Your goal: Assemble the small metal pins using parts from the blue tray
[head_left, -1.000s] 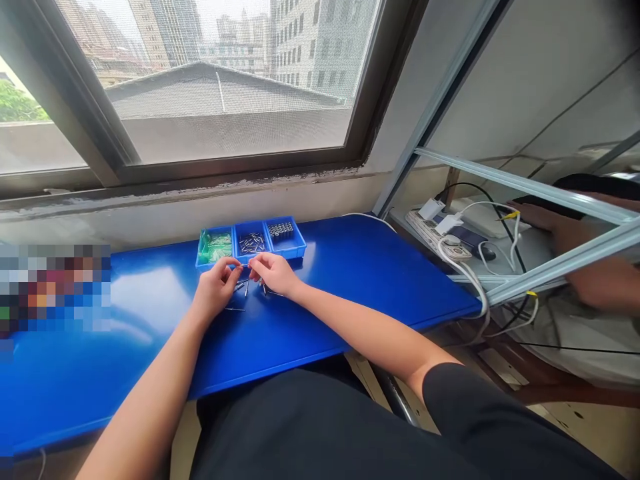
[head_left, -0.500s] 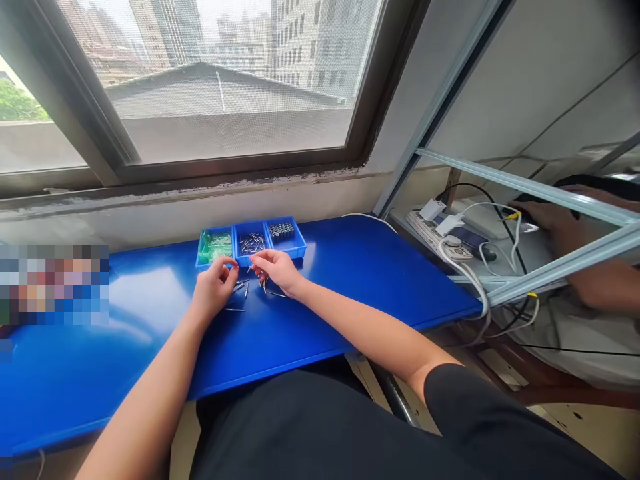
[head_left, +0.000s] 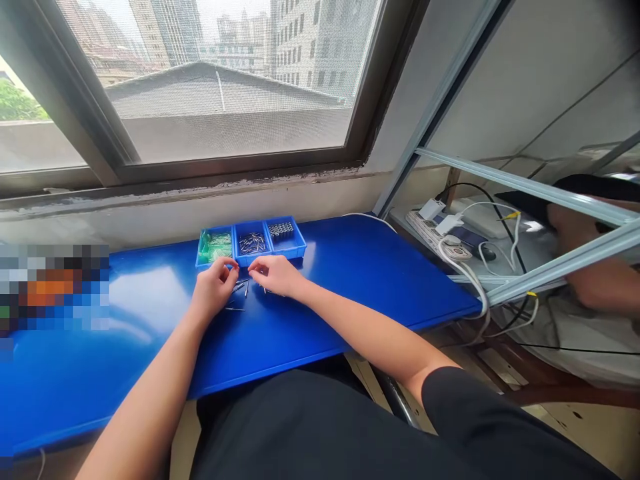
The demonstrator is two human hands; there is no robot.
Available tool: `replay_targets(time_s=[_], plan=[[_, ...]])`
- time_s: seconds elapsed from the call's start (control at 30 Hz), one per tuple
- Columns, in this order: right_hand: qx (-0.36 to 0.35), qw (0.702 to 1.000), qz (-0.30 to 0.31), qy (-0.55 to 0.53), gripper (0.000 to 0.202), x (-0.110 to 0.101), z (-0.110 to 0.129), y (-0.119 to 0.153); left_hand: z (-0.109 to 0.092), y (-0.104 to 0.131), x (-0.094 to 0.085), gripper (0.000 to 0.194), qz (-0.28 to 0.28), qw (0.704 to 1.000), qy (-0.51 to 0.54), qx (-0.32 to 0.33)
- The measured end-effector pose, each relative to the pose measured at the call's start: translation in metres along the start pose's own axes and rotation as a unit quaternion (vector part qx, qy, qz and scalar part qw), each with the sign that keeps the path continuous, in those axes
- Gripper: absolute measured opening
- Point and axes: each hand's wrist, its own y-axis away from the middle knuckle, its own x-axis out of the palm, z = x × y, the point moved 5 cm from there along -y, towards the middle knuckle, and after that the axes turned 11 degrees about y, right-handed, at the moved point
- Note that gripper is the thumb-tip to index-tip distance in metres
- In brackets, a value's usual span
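My left hand [head_left: 215,287] is closed in a pinch above the blue table, thumb and forefinger together; whatever they hold is too small to make out. Facing it a short gap away, my right hand [head_left: 277,275] also pinches, and its fingertips hide what is between them. Several thin metal pins [head_left: 241,287] lie loose below and between the hands, some partly covered by my right hand. Just beyond my fingers stands a blue three-part bin [head_left: 254,259]. It holds clear-green small pieces [head_left: 219,245], dark metal pins [head_left: 251,243] and short metal cylinders [head_left: 281,231].
The blue table [head_left: 350,280] runs along beneath the window [head_left: 230,133]. On the right stand a metal frame [head_left: 525,183] and a power strip [head_left: 440,233] with white cables. Behind the frame is another person's arm [head_left: 575,253]. A blurred patch covers the table's left end.
My right hand has come down slightly and turned flatter, now covering pins that showed beneath it. My left hand stays in place. The other person's arm behind the frame has shifted.
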Motion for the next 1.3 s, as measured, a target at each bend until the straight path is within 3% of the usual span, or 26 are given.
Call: replay_targets(time_s=[0.17,0.47,0.7,0.93,1.3], plan=[[-0.018,0.992,0.041,0.12,0.011,0.003,-0.003,0.0,-0.001,0.0,0.0,0.016,0.004,1.0,-0.003,-0.002],[-0.009,0.995,0.049,0.084,0.015,0.009,-0.004,0.0,-0.003,0.0,0.001,0.016,0.008,1.0,-0.005,-0.004],[0.036,0.998,0.024,-0.037,0.025,0.009,-0.002,0.003,-0.003,0.0,0.001,0.016,0.012,1.0,0.0,-0.008],[0.022,0.982,-0.035,-0.186,0.03,0.013,-0.005,0.0,-0.005,0.0,0.003,0.019,0.024,1.0,0.016,0.002],[0.0,0.974,-0.024,-0.227,0.035,0.016,-0.003,0.0,-0.002,0.0,0.006,0.024,0.047,0.998,0.036,0.022]])
